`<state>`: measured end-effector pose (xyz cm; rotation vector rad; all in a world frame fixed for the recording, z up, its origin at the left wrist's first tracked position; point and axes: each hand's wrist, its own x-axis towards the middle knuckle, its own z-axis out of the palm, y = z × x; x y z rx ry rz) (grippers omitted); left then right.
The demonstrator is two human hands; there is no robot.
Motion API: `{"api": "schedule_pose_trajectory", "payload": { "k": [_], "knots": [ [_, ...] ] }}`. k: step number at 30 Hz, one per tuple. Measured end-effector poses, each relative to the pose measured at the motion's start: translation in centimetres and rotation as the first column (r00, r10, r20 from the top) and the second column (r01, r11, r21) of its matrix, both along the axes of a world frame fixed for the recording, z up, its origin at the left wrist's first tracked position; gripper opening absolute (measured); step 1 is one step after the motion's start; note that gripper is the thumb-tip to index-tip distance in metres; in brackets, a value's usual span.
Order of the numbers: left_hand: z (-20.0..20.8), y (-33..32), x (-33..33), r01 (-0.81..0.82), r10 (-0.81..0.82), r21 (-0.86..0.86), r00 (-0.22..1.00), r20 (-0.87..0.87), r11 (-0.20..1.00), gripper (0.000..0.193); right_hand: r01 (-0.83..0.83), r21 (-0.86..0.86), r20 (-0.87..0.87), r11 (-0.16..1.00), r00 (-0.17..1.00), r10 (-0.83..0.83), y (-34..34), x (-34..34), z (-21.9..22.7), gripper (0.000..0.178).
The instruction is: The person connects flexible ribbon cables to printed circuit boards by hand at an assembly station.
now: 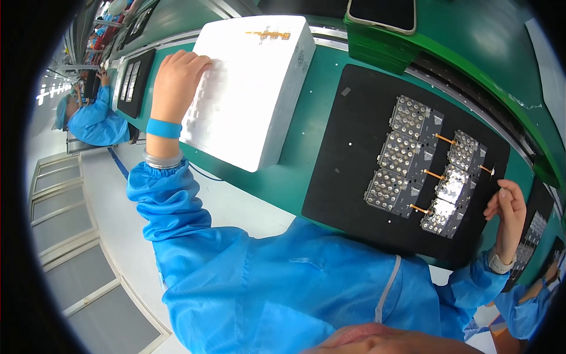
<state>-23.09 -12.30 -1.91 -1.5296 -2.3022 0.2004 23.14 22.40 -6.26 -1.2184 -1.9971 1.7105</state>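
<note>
My left hand (177,82) reaches over the left edge of a white block-like tray (253,100), fingers curled down and together; whatever is between the fingertips is hidden. Beside it, rows of small pale shapes show faintly in glare. Orange flex cables (268,35) lie at the tray's far end. My right hand (508,215) is at the right edge of a black mat (336,159), thumb and index finger pinched; I cannot make out anything in them. Circuit boards with round silvery domes (400,152) lie on the mat in two columns, with short orange flex strips (433,174) at their sides.
A green bin (380,44) with a phone (383,13) on top stands behind the mat. Metal rails run along the far side of the green bench (259,197). More boards (533,230) lie at far right. Another person (97,118) in blue works at far left; another blue sleeve (522,310) shows lower right.
</note>
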Motion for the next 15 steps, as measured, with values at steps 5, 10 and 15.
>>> {"api": "schedule_pose_trajectory", "payload": {
  "k": [5, 10, 15],
  "knots": [
    [0.7, 0.1, 0.1, 0.019, -0.017, -0.058, 0.999, 0.029, 0.998, 0.011, -0.015, -0.023, -0.023, 1.000, 1.000, 0.015, 0.1, 0.2, -0.2, 0.021],
    [2.2, 0.2, 1.1, 0.061, -0.062, 0.038, 0.997, 0.047, 0.997, 0.010, -0.002, -0.036, -0.012, 0.999, 1.000, 0.001, -0.4, 0.8, 0.4, 0.021],
    [4.5, 5.6, 10.6, 0.245, -0.325, 0.316, 0.918, 0.229, 0.916, 0.017, -0.136, -0.110, -0.065, 0.985, 0.989, 0.130, -2.4, -1.6, 1.9, 0.022]
  ]
}}
